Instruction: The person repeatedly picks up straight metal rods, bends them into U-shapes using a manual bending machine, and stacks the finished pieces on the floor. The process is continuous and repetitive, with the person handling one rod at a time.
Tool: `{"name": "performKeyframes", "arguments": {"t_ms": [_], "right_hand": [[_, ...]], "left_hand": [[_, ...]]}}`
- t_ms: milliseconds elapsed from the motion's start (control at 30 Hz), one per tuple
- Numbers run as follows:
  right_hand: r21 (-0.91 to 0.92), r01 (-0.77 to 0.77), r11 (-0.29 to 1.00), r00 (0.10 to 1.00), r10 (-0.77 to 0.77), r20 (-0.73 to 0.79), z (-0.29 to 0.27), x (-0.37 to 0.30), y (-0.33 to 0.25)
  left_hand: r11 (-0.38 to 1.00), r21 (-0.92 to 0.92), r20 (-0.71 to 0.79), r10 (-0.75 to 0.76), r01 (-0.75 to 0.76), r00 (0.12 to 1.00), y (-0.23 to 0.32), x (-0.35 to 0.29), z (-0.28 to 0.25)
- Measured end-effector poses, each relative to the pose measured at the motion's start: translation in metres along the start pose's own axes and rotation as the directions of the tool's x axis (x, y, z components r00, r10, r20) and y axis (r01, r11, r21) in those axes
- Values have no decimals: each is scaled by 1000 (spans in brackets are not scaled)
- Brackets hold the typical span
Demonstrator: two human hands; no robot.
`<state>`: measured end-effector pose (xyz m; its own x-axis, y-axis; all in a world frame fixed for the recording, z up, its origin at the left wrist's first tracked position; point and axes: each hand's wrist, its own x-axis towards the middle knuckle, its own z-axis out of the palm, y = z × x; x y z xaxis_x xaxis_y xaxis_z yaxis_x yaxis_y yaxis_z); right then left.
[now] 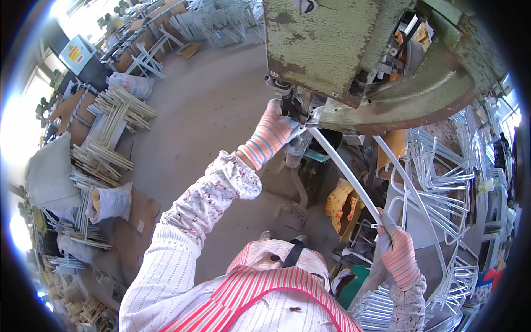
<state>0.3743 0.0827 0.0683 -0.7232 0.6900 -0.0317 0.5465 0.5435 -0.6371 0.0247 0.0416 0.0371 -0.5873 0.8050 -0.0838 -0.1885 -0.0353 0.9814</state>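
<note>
My left hand [272, 134], in an orange-and-grey striped glove, is closed at the far end of a pale metal tube [345, 172], right beneath the head of a worn green machine [321, 50]. Part of the fingers and the exact point of contact are hidden by the machine. Lower down the same tube, my right hand [399, 255] is wrapped round it, in a matching glove. The tube slants from the machine down to the right. A second pale tube [412, 191] runs beside it; whether the two join is hidden.
Bent metal tube frames [437, 166] are piled at the right. A yellow-and-red bag [344, 203] stands below the machine. Stacked frames [119, 113], a white sack [109, 202] and cardboard [135, 224] line the left side. More metal frames [221, 25] lie at the back.
</note>
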Motion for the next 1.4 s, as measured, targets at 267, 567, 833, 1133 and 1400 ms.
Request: {"name": "performKeyframes", "arguments": {"t_ms": [267, 567, 833, 1133, 1400], "right_hand": [[-137, -114, 984, 984, 131, 123, -10, 2, -15], [-283, 23, 959, 994, 8, 106, 0, -3, -6], [-526, -24, 850, 983, 117, 144, 21, -6, 15], [-531, -41, 847, 984, 126, 124, 21, -8, 1], [-541, -20, 841, 986, 105, 127, 21, -8, 7]], "left_hand": [[958, 203, -92, -189, 204, 978, -11, 6, 0], [948, 133, -101, -276, 288, 956, -19, 9, -5], [540, 830, 81, 140, -144, 987, -56, -33, -32], [121, 948, 253, 270, -293, 929, -23, -57, -30], [103, 950, 257, 271, -293, 928, -24, -55, -31]]}}
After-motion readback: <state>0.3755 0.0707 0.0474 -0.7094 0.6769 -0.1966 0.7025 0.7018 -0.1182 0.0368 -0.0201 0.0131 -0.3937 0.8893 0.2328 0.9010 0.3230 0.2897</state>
